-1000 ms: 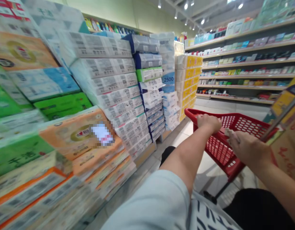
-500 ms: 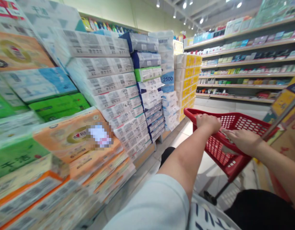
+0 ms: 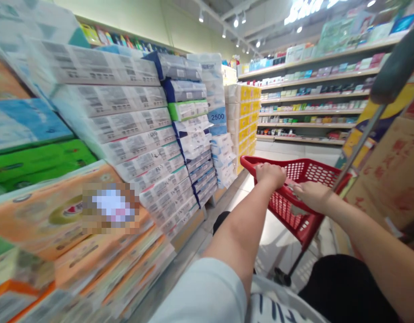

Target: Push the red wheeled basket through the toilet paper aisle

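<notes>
A red plastic shopping cart (image 3: 285, 207) with a perforated basket stands in front of me on the tiled floor. My left hand (image 3: 271, 175) is closed over the left part of its handle. Farther right along the same handle, my right hand (image 3: 312, 196) is closed too, its fingertips pointing left toward the left hand. Something small and greyish shows at the right fingertips, too unclear to name. Most of the basket's inside is hidden by its walls and my hands.
Stacked white packs (image 3: 136, 121) and orange tissue packs (image 3: 68, 206) line the left side. Yellow-sided packs (image 3: 247, 119) stand farther on. Shelves of small boxes (image 3: 311, 89) cross the back. A metal pole (image 3: 363, 139) with a dark grip slants beside brown cartons (image 3: 382, 175) at right.
The view has turned right and moved forward: the packs, cart and hands sit farther left in it. The pole's dark grip and more cartons have come into sight. Both hands stay on the handle.
</notes>
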`<state>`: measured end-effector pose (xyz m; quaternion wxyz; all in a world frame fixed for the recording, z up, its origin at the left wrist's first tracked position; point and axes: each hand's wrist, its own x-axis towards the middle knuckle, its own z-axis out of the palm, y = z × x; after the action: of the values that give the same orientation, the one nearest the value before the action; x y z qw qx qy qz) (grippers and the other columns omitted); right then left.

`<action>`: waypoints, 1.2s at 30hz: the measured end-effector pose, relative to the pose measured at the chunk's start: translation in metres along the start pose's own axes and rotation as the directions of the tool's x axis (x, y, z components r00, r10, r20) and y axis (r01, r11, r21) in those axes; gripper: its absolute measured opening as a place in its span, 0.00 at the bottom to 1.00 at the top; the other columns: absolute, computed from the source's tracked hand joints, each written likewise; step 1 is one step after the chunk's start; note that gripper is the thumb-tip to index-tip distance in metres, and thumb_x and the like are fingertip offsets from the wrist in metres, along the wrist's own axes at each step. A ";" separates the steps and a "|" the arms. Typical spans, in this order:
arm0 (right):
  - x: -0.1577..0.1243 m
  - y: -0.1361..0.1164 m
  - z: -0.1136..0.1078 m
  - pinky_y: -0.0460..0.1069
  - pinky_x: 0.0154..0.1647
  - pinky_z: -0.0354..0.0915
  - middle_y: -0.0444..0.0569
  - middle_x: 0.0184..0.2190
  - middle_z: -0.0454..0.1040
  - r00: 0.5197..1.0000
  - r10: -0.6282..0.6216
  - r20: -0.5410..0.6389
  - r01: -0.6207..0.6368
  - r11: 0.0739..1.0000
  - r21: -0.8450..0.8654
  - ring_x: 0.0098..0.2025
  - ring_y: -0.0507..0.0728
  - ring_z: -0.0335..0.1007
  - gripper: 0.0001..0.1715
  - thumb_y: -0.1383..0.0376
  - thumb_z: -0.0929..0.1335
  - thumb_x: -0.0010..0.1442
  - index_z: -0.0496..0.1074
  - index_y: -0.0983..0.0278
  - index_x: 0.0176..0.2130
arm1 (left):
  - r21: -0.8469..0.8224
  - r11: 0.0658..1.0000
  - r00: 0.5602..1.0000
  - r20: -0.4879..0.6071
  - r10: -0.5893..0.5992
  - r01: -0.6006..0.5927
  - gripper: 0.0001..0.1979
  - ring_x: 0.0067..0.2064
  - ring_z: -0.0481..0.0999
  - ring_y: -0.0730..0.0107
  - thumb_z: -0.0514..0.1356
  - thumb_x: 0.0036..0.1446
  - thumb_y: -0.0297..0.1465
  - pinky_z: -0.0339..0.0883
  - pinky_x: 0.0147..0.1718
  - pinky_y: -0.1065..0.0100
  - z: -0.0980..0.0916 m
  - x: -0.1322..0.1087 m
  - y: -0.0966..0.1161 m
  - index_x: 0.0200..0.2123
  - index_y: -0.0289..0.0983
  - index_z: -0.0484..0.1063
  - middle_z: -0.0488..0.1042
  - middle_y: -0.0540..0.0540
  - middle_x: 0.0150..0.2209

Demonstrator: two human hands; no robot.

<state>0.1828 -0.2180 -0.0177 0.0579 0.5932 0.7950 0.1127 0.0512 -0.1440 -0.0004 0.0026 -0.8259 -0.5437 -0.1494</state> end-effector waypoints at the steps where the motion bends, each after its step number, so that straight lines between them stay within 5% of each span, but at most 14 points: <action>1: 0.001 0.002 -0.002 0.48 0.30 0.58 0.57 0.32 0.75 0.999 -0.002 0.038 0.002 1.000 -0.015 0.32 0.59 0.72 0.16 0.62 0.60 0.63 0.73 0.67 0.39 | 0.005 1.000 1.000 -0.014 -0.007 0.007 0.25 0.50 0.69 0.57 0.42 0.63 0.39 0.56 0.50 0.57 0.000 0.000 0.000 0.43 0.39 0.77 0.76 0.41 0.45; 3: -0.002 -0.002 -0.003 0.48 0.32 0.59 0.58 0.33 0.74 0.999 0.053 0.014 -0.053 0.998 0.020 0.34 0.59 0.72 0.18 0.62 0.57 0.65 0.72 0.67 0.39 | 0.014 1.000 0.999 -0.034 -0.012 0.013 0.25 0.50 0.70 0.57 0.42 0.63 0.39 0.57 0.49 0.58 0.000 0.001 -0.001 0.42 0.39 0.77 0.77 0.41 0.45; 5: -0.011 -0.013 0.001 0.49 0.33 0.60 0.57 0.33 0.74 0.972 0.189 -0.142 -0.174 0.978 0.115 0.34 0.59 0.71 0.21 0.60 0.55 0.66 0.72 0.66 0.40 | 0.018 1.000 0.999 -0.041 -0.006 0.007 0.24 0.49 0.70 0.58 0.42 0.63 0.39 0.57 0.49 0.59 0.000 0.002 -0.001 0.42 0.40 0.78 0.77 0.42 0.45; 8: -0.026 -0.032 0.015 0.50 0.38 0.61 0.55 0.34 0.74 0.828 0.331 -0.453 -0.250 0.941 0.230 0.37 0.59 0.69 0.22 0.59 0.54 0.66 0.72 0.65 0.38 | 0.026 1.000 0.999 -0.045 -0.009 0.010 0.25 0.49 0.71 0.57 0.42 0.63 0.39 0.57 0.49 0.58 0.000 0.004 -0.002 0.42 0.39 0.78 0.77 0.41 0.44; 11: -0.035 -0.040 0.032 0.53 0.47 0.61 0.55 0.41 0.73 0.675 0.242 -0.697 -0.143 0.970 0.198 0.44 0.61 0.66 0.16 0.62 0.58 0.65 0.72 0.65 0.42 | 0.030 1.000 0.998 -0.055 -0.005 0.007 0.25 0.49 0.71 0.57 0.42 0.63 0.39 0.57 0.49 0.58 -0.001 0.004 -0.001 0.41 0.39 0.78 0.77 0.41 0.43; 14: -0.038 -0.040 0.040 0.55 0.53 0.60 0.53 0.46 0.72 0.575 0.123 -0.809 -0.034 0.991 0.126 0.49 0.61 0.63 0.15 0.65 0.62 0.62 0.71 0.63 0.47 | 0.026 1.000 0.998 -0.063 0.001 0.000 0.25 0.49 0.70 0.57 0.42 0.63 0.39 0.57 0.49 0.58 -0.001 0.003 -0.001 0.41 0.40 0.78 0.77 0.41 0.44; 21: -0.042 -0.043 0.039 0.56 0.53 0.63 0.52 0.43 0.73 0.493 0.010 -0.870 0.104 0.992 0.070 0.49 0.59 0.64 0.13 0.68 0.64 0.61 0.73 0.62 0.45 | 0.045 0.999 0.996 -0.087 0.010 -0.006 0.25 0.48 0.71 0.59 0.42 0.63 0.40 0.59 0.49 0.60 0.000 0.006 -0.003 0.39 0.41 0.78 0.77 0.42 0.42; 27: -0.046 -0.038 0.032 0.55 0.51 0.65 0.52 0.43 0.73 0.475 0.004 -0.880 0.211 0.970 0.118 0.48 0.58 0.66 0.15 0.70 0.64 0.59 0.72 0.63 0.46 | 0.050 0.998 0.994 -0.103 0.047 -0.042 0.25 0.48 0.72 0.58 0.42 0.63 0.41 0.59 0.48 0.59 0.001 0.006 -0.006 0.38 0.41 0.79 0.78 0.42 0.41; 31: -0.055 -0.025 0.036 0.56 0.49 0.65 0.52 0.40 0.74 0.507 0.124 -0.853 0.187 0.950 0.249 0.44 0.58 0.68 0.12 0.69 0.64 0.60 0.71 0.63 0.45 | 0.049 0.998 0.993 -0.105 0.054 -0.050 0.24 0.46 0.73 0.59 0.43 0.62 0.40 0.60 0.48 0.59 -0.001 0.005 -0.006 0.36 0.41 0.79 0.78 0.43 0.40; 36: -0.061 -0.020 0.045 0.54 0.45 0.65 0.53 0.37 0.73 0.443 0.323 -0.836 0.138 0.897 0.420 0.42 0.58 0.68 0.08 0.67 0.62 0.63 0.69 0.65 0.41 | 0.034 0.999 0.994 -0.105 0.040 -0.036 0.24 0.46 0.73 0.59 0.43 0.62 0.39 0.60 0.48 0.58 -0.002 0.007 -0.005 0.37 0.41 0.79 0.78 0.43 0.40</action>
<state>0.1920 -0.2771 -0.0692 -0.5063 0.4853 0.6740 0.2322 0.0482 -0.1361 0.0025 0.0474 -0.8269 -0.5293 -0.1840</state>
